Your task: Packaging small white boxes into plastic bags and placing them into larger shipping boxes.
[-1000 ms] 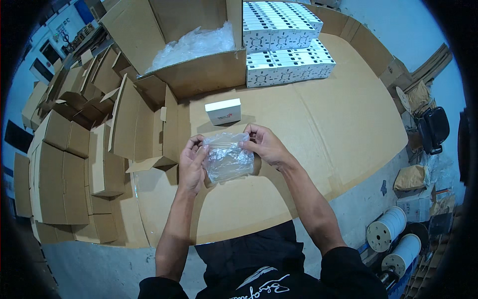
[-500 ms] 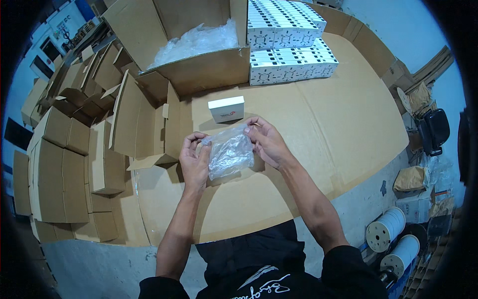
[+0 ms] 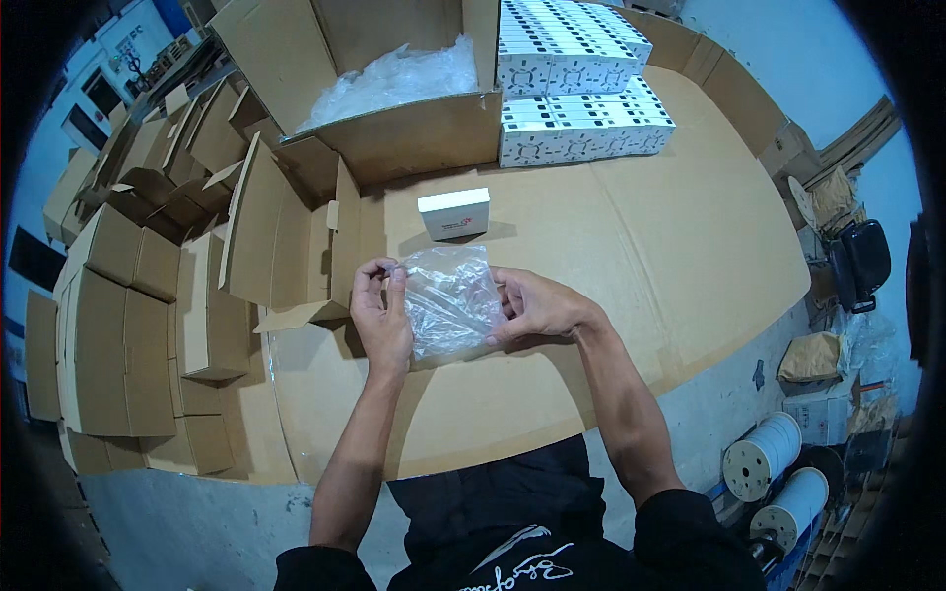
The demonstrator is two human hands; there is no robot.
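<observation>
At centre we see a glossy, crinkled plastic bag point(image 3: 448, 303); just above, a smooth card box point(image 3: 454, 215); the counter point(image 3: 680, 266) looks matt cardboard.

A head-worn fisheye looks down from close above the near edge of the surface point(image 3: 705, 246), facing its far edge.

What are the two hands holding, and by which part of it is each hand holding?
A clear bag. The left hand holds it at the left edge, near the upper corner; the right hand, at the right edge, thumb near the lower corner.
</observation>
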